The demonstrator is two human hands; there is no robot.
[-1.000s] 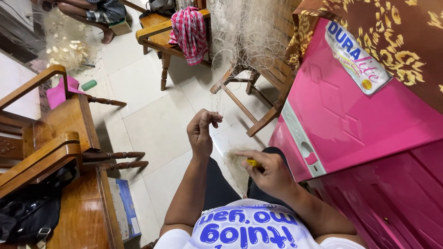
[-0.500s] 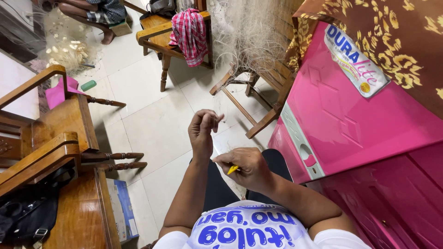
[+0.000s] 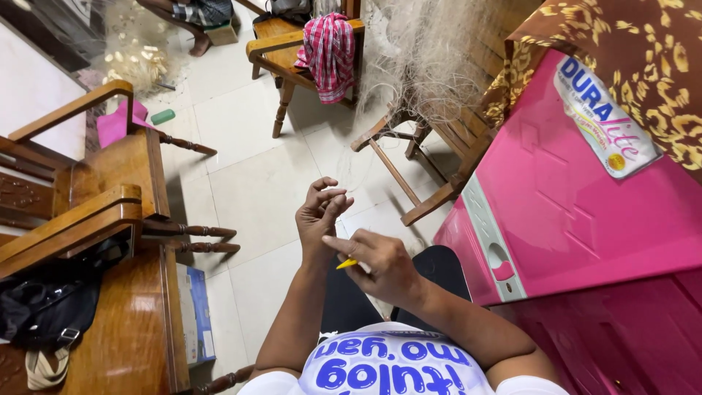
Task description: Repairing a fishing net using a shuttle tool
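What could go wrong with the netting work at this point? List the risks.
1. The thin strands pinched in the left hand are barely visible against the pale tiled floor; one could likely slip or be missed.
2. The yellow netting needle in the right hand points toward the left wrist and might poke it.
3. The fishing net hangs bunched over the wooden chair, so it may snag on the frame.
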